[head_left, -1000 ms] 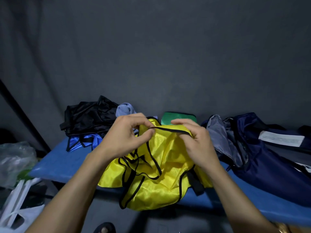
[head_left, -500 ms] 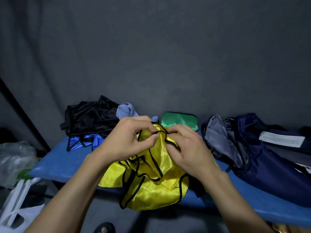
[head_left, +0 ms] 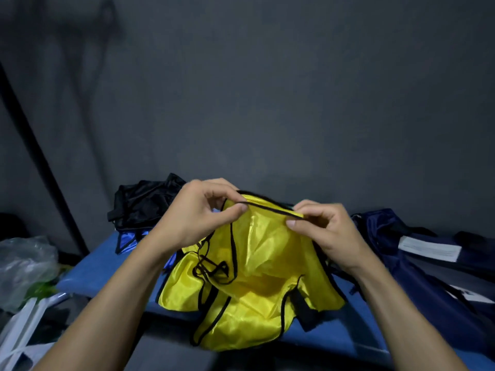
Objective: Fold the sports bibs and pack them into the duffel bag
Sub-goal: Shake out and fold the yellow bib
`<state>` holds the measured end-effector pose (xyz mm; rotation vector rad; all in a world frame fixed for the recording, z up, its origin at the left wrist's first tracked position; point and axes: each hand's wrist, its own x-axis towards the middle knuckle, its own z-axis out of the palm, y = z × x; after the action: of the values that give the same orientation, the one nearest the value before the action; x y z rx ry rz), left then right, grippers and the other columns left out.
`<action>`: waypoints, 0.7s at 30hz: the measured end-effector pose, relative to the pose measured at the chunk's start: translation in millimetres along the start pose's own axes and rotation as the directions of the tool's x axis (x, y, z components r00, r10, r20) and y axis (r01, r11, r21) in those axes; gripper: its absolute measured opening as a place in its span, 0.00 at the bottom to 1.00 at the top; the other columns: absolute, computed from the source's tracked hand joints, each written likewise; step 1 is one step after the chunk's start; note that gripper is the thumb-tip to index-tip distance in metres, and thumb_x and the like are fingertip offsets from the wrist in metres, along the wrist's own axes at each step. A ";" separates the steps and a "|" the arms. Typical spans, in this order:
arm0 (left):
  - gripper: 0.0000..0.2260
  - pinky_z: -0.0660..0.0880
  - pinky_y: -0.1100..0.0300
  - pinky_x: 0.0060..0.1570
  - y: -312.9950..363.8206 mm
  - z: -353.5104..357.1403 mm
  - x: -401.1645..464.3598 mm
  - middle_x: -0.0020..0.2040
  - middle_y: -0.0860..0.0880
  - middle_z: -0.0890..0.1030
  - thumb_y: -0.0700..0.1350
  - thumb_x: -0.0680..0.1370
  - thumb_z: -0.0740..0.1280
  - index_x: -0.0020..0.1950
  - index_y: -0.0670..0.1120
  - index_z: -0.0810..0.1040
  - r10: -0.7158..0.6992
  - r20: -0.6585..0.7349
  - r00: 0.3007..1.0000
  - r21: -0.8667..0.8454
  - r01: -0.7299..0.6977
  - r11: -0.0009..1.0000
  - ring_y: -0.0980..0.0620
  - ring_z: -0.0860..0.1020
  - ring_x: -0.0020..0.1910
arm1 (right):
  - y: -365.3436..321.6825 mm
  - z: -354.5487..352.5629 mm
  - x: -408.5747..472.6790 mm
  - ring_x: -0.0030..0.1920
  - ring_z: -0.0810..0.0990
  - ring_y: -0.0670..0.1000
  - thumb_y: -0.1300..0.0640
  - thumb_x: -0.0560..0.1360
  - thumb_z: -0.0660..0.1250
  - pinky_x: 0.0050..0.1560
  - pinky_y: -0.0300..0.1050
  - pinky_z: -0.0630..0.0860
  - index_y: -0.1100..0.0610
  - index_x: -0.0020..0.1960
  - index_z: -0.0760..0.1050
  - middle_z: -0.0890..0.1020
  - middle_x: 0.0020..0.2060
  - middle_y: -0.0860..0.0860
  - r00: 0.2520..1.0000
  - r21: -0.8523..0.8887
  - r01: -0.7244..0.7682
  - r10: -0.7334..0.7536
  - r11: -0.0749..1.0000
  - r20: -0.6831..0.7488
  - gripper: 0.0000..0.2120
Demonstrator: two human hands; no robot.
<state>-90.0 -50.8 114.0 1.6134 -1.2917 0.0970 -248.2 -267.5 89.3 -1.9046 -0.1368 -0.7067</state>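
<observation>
Both hands, the left hand (head_left: 198, 215) and the right hand (head_left: 324, 231), pinch the black-trimmed edge of a yellow bib (head_left: 257, 277). Right of the bib lies a navy duffel bag (head_left: 417, 266) bearing a white label (head_left: 430, 249), its writing unreadable and its contents hidden.

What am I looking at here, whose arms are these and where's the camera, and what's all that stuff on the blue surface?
There is no machine here. A person wears one wide-angle camera on the head, so you look down along their own bare arms. The left hand and the right hand each pinch the black-trimmed top edge of a shiny yellow sports bib, holding it up between them while its lower part droops over the front edge of the blue padded surface. Behind the left hand lies a crumpled black fabric pile with a bit of blue cloth under it. On the right sits the open navy duffel bag, where the bibs should end up. At far left, off the surface, is a clear plastic bag.
</observation>
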 end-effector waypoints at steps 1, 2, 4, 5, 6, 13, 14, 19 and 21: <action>0.09 0.72 0.55 0.36 10.6 -7.9 6.5 0.44 0.56 0.82 0.55 0.73 0.75 0.44 0.50 0.87 0.005 0.009 1.000 -0.012 -0.005 1.000 0.41 0.76 0.35 | -16.6 -6.5 7.1 0.41 0.77 0.48 0.55 0.71 0.76 0.43 0.42 0.71 0.59 0.38 0.83 0.82 0.40 0.49 1.000 -0.001 0.012 -0.012 1.000 0.010 0.08; 0.08 0.72 0.57 0.37 24.1 -17.7 14.0 0.44 0.55 0.83 0.53 0.73 0.77 0.44 0.50 0.87 0.009 0.025 1.000 -0.046 -0.008 0.999 0.44 0.76 0.34 | -34.9 -13.6 14.9 0.41 0.77 0.48 0.56 0.70 0.77 0.43 0.41 0.71 0.58 0.37 0.84 0.82 0.40 0.48 0.999 -0.008 0.033 -0.033 0.999 0.017 0.06; 0.05 0.75 0.62 0.43 58.0 -43.1 31.6 0.44 0.52 0.85 0.48 0.72 0.79 0.43 0.48 0.87 0.011 0.084 0.996 -0.151 0.002 0.988 0.52 0.79 0.39 | -76.6 -27.7 32.9 0.42 0.78 0.46 0.61 0.70 0.78 0.44 0.36 0.72 0.54 0.38 0.85 0.83 0.40 0.47 0.996 -0.027 0.086 -0.085 0.996 0.040 0.04; 0.03 0.76 0.64 0.46 77.9 -58.1 41.0 0.44 0.49 0.85 0.46 0.71 0.77 0.43 0.48 0.87 0.015 0.120 0.993 -0.189 0.008 0.982 0.54 0.80 0.42 | -101.0 -33.9 41.1 0.42 0.78 0.45 0.62 0.69 0.77 0.45 0.35 0.73 0.54 0.38 0.85 0.83 0.40 0.47 0.993 -0.042 0.108 -0.106 0.993 0.061 0.04; 0.02 0.76 0.65 0.47 98.5 -73.5 50.5 0.43 0.48 0.85 0.45 0.71 0.76 0.42 0.47 0.87 0.020 0.158 0.987 -0.218 0.015 0.976 0.55 0.81 0.43 | -123.7 -41.0 48.4 0.43 0.79 0.46 0.62 0.69 0.77 0.46 0.36 0.74 0.55 0.39 0.85 0.83 0.41 0.49 0.989 -0.077 0.132 -0.126 0.988 0.080 0.03; 0.03 0.78 0.66 0.42 198.0 -141.7 93.3 0.39 0.50 0.84 0.40 0.75 0.72 0.42 0.45 0.85 0.057 0.257 0.965 -0.243 0.007 0.970 0.57 0.81 0.38 | -219.5 -44.3 65.9 0.43 0.79 0.64 0.53 0.75 0.74 0.49 0.60 0.73 0.69 0.45 0.81 0.80 0.45 0.67 0.959 -0.341 0.205 -0.119 0.917 0.258 0.16; 0.03 0.78 0.65 0.44 201.4 -146.2 94.8 0.40 0.49 0.84 0.40 0.75 0.72 0.42 0.45 0.85 0.051 0.213 0.976 -0.201 -0.008 0.980 0.56 0.81 0.39 | -214.0 -40.3 62.7 0.44 0.79 0.64 0.52 0.74 0.73 0.49 0.60 0.73 0.70 0.45 0.81 0.79 0.46 0.70 0.962 -0.337 0.171 -0.083 0.926 0.260 0.18; 0.07 0.75 0.52 0.54 194.1 -158.7 85.4 0.45 0.36 0.83 0.49 0.71 0.75 0.42 0.47 0.88 0.026 -0.006 1.000 -0.069 -0.026 0.997 0.47 0.77 0.45 | -175.8 -8.8 31.8 0.46 0.80 0.67 0.51 0.73 0.74 0.55 0.65 0.76 0.75 0.49 0.78 0.80 0.47 0.73 0.944 -0.182 -0.057 0.112 0.982 0.311 0.24; 0.08 0.74 0.50 0.54 188.7 -159.6 77.6 0.46 0.34 0.83 0.51 0.70 0.75 0.42 0.47 0.88 0.025 -0.027 0.999 -0.054 -0.027 0.998 0.47 0.77 0.45 | -169.0 2.7 20.8 0.49 0.82 0.60 0.57 0.74 0.74 0.54 0.54 0.79 0.70 0.51 0.82 0.84 0.48 0.64 0.929 -0.071 -0.129 0.145 0.989 0.339 0.15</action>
<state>-122.0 31.2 357.6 1.5448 -1.2844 0.0982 -297.9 -195.1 235.2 -2.0486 -0.2051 -0.2794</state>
